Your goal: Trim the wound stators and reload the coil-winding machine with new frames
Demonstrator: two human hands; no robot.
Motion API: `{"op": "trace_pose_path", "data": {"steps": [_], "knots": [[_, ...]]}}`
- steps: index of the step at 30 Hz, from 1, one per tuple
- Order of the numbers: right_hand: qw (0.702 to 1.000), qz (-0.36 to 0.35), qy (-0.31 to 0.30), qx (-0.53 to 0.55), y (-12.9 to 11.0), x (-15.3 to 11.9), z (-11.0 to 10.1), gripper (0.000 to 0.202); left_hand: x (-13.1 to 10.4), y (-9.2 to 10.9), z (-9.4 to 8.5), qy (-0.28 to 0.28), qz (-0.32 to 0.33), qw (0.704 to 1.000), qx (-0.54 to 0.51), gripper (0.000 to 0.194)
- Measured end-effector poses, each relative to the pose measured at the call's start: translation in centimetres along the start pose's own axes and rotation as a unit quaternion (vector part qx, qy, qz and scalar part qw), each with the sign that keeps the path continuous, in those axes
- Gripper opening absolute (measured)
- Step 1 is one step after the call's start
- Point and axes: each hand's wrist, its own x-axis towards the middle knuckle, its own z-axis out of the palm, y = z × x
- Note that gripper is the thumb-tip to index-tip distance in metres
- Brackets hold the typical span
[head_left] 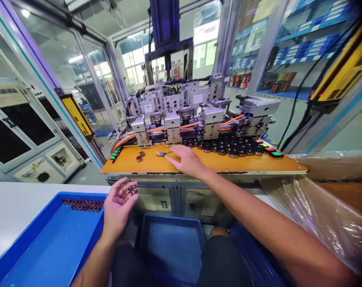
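Note:
My left hand (118,203) is raised in front of the orange bench (130,162), its fingers curled round a small round copper-and-dark part (132,190). On the bench top, my right hand (185,159) grips a small pair of pliers (162,154) by the handles, with the jaws pointing left. Two similar round parts, one (139,158) nearer the front edge and one (142,153) just behind it, lie left of the pliers. Many black round pieces (229,145) stand in rows right of my right hand.
A metal machine (173,123) with orange tubes spans the bench's back. At the left, a blue tray (49,239) holds many small parts (87,205). Another blue tray (173,237) is below, between my legs. Green buttons (276,154) sit at the right; clear plastic (318,203) hangs beyond.

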Motion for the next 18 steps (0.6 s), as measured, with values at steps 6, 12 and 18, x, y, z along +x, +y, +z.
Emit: {"op": "trace_pose_path", "data": {"steps": [6,12,18], "knots": [[0.97,-0.209,-0.036,0.116,-8.6,-8.4,-4.3,0.036,-7.9,-0.2,1.4,-0.097,0.133,0.986,0.027,0.066],[0.972,-0.2,-0.119,0.043,-10.5,-12.7,-4.4,0.027,-9.0,-0.7,1.5,-0.153,0.059,0.986,-0.025,0.064],[0.954,-0.093,-0.209,0.194,-10.7,-14.1,-4.1,0.025,-9.2,-1.1,2.8,-0.143,-0.005,0.981,-0.128,0.067]]}}
